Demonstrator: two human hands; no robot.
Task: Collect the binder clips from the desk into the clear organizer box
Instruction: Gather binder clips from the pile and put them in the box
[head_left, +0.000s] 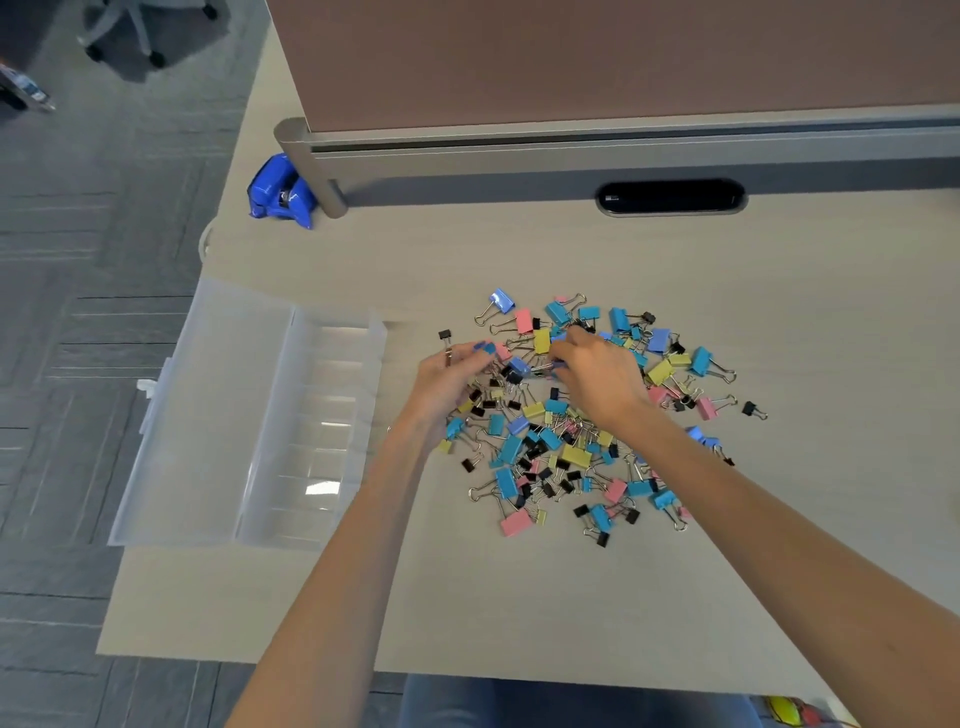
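A heap of binder clips in blue, pink, yellow and black lies spread on the beige desk. The clear organizer box lies open to the left of the heap, its lid folded out toward the desk's left edge, its compartments showing nothing inside. Both hands reach into the upper part of the heap. My left hand has curled fingers over clips at the heap's left side. My right hand pinches among the clips near a blue clip; which clip either hand holds is hidden.
A blue tape dispenser stands at the back left beside the partition post. A brown divider panel closes the far side, with a black cable slot below it. Grey carpet and an office chair base lie left.
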